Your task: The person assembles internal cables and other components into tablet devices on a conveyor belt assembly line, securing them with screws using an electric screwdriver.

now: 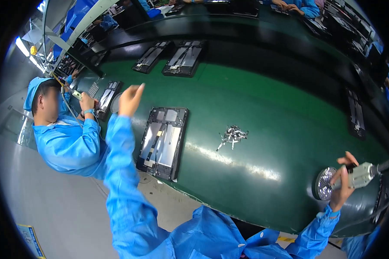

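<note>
My right hand (342, 185) is wrapped round a pale electric screwdriver (359, 176), which lies nearly level. Its front end is over a round dish (323, 184) full of small shiny pieces, likely screws. Raised at the left, my left hand (130, 101) has a finger stretched out and holds nothing that I can see. Beside it is a round dish (116, 103), partly hidden by my hand and sleeve. An opened tablet-like device (163, 142), with silvery panels and a dark ribbon cable, lies between my arms near the table's front edge.
A heap of small black and silver pieces (234, 135) lies mid-table. More opened devices (184, 58) sit at the back, and another device (355, 113) is at the far right. At the left a co-worker (65, 134) in blue handles a device (107, 99) with a screwdriver.
</note>
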Tool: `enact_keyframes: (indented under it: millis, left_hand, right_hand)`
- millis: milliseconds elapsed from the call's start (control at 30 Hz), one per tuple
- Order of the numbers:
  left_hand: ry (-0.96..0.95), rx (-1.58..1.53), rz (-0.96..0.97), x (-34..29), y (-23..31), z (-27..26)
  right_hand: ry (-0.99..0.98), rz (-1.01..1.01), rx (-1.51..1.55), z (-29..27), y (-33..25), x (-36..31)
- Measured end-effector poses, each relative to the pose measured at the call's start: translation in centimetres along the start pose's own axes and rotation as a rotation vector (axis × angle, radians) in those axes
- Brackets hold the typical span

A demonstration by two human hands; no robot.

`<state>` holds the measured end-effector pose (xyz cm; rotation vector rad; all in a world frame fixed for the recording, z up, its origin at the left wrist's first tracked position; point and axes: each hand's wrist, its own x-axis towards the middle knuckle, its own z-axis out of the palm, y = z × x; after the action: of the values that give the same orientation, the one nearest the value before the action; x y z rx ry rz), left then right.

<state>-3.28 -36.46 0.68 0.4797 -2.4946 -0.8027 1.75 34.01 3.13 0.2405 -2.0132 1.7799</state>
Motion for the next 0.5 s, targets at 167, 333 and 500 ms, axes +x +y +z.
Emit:
enact_keyframes:
  millis: [167, 333, 500]
  left_hand:
    - [-0.114, 0.375, -0.368, 14.2, -4.5, 9.7]
    - [-0.447, 0.408, -0.515, 15.8, 2.0, 13.8]
    - [-0.500, 0.241, -0.274, 17.7, 4.7, 15.4]
  right_hand:
    - [0.090, 0.119, -0.078, 2.1, -1.0, 0.6]
    - [0.254, 0.136, -0.254, 0.0, -0.5, -0.4]
    - [0.308, -0.033, -0.532, -4.2, -0.3, -0.7]
